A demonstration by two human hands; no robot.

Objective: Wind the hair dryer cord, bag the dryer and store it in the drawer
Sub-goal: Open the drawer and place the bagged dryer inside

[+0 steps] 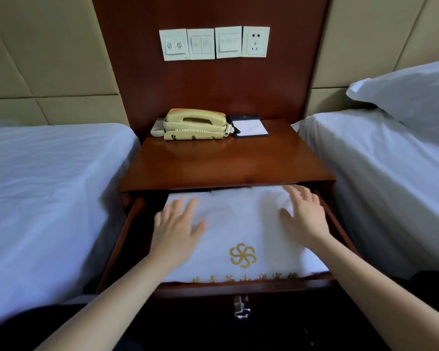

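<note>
A white cloth bag (241,224) with a gold pinwheel logo and gold lettering lies flat in the pulled-out wooden drawer (238,286) of the nightstand. It fills most of the drawer. The hair dryer and its cord are hidden; I cannot tell whether they are inside the bag. My left hand (176,228) rests palm down on the bag's left part, fingers spread. My right hand (303,215) lies flat on the bag's right part near the back of the drawer, fingers spread too. Neither hand grips anything.
The nightstand top (226,163) carries a beige telephone (194,124) and a notepad (250,127) at the back. Beds with white sheets flank it, left (48,198) and right (390,186). A metal handle (241,306) hangs on the drawer front. Wall switches and a socket (256,41) sit above.
</note>
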